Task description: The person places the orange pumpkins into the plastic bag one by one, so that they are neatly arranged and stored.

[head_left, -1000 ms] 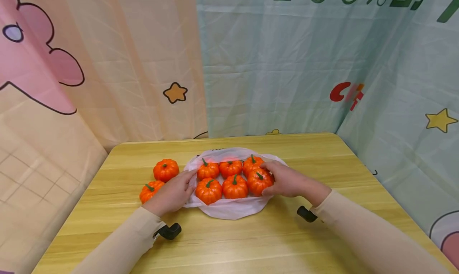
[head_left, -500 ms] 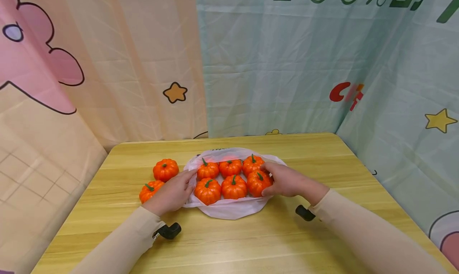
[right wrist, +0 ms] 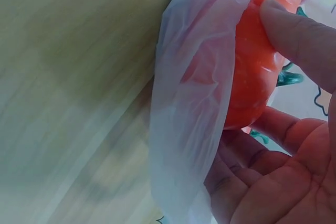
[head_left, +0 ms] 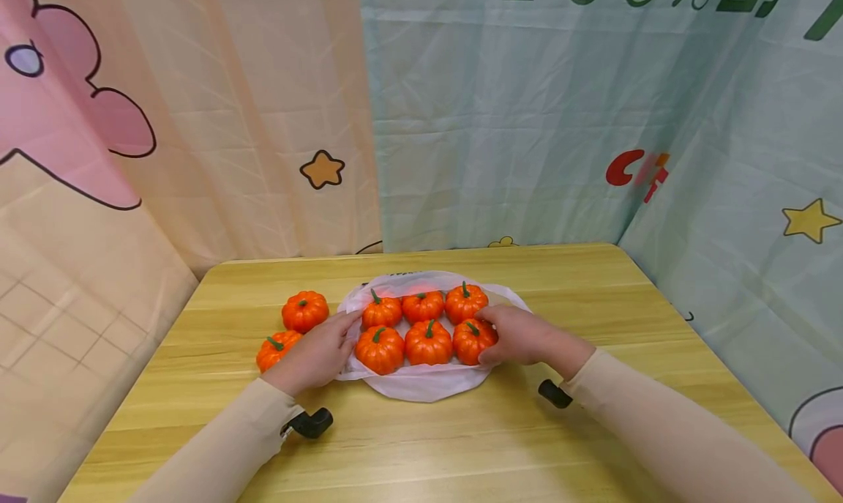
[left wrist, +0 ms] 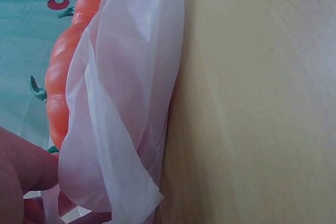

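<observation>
An open white plastic bag (head_left: 428,388) lies at the middle of the table with several small orange pumpkins in it, in two rows. My right hand (head_left: 523,334) holds the front right pumpkin (head_left: 471,344); the right wrist view has the thumb on the near side of that pumpkin (right wrist: 254,72) and the fingers around its end, beside the bag wall. At the bag's left end, my left hand (head_left: 318,353) pinches the edge. Seen from the left wrist, the bag's rim (left wrist: 113,145) passes between thumb and fingers, the fingertips partly hidden by the plastic.
Two more pumpkins sit on the wooden table (head_left: 421,452) left of the bag: one farther back (head_left: 305,311), one nearer (head_left: 275,349) and partly behind my left hand. A printed curtain (head_left: 500,137) hangs behind the table and along both sides.
My right hand has moved slightly left and toward me, carrying the front right pumpkin down into line with the front row. The front pumpkins have shifted slightly left. My left hand stays put.
</observation>
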The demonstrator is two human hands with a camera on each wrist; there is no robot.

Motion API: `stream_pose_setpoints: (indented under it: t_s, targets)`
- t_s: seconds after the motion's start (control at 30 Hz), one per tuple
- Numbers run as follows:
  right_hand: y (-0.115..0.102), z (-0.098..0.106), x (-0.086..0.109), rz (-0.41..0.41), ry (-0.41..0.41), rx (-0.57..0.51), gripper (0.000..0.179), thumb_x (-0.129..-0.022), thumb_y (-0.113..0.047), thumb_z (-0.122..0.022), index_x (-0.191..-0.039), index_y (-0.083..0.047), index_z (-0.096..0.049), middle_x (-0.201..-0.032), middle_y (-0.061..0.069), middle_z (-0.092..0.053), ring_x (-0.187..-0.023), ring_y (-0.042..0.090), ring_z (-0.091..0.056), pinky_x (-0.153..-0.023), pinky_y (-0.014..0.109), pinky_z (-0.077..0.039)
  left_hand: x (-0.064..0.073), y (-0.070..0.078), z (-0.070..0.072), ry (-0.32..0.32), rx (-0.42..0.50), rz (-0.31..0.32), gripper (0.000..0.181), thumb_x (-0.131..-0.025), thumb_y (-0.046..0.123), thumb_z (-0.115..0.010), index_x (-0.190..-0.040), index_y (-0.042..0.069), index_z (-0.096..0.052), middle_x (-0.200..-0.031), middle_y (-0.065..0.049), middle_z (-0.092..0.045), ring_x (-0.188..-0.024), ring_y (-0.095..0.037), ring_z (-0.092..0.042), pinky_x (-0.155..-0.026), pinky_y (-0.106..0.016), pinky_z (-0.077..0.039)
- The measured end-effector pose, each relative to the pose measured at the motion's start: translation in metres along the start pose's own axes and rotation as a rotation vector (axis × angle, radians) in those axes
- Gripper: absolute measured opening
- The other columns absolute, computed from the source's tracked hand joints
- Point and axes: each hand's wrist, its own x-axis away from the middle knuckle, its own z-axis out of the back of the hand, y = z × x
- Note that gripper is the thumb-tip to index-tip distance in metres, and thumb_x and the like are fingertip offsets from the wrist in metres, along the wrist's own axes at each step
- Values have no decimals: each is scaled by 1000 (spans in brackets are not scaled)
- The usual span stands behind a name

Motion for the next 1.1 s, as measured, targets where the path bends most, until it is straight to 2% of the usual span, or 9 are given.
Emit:
stream_pose_setpoints:
  t_s: [0.3,0.53,1.1]
  targets:
    - [-4,-1,1,-32,-4,13,73,-84,-27,-89,-145,0,-58,-138,15,-66,-127,32,-61,-118,53,-46,-1,1,1,-3,1,1,54,-112,24,-50,-163,11,-40,-164,-18,-45,-153,-41,-41,-124,-62,-35]
    - [-4,-2,-1,-29,-1,7,73,-83,-27,-90,-144,-2,-59,-137,14,-66,-125,31,-62,-117,52,-47,0,0,1,-11,16,28,56,-111,24,-51,-164,13,-39,-166,-17,-43,-155,-40,-39,-125,-61,-33]
    - [-4,-3,1,-61,0,-28,76,-83,-26,-91,-147,-2,-57,-138,14,-65,-125,30,-60,-118,52,-46,0,1,1,-15,14,29,56,-111,26,-51,-164,14,-38,-166,-18,-42,-156,-42,-37,-126,-61,-32]
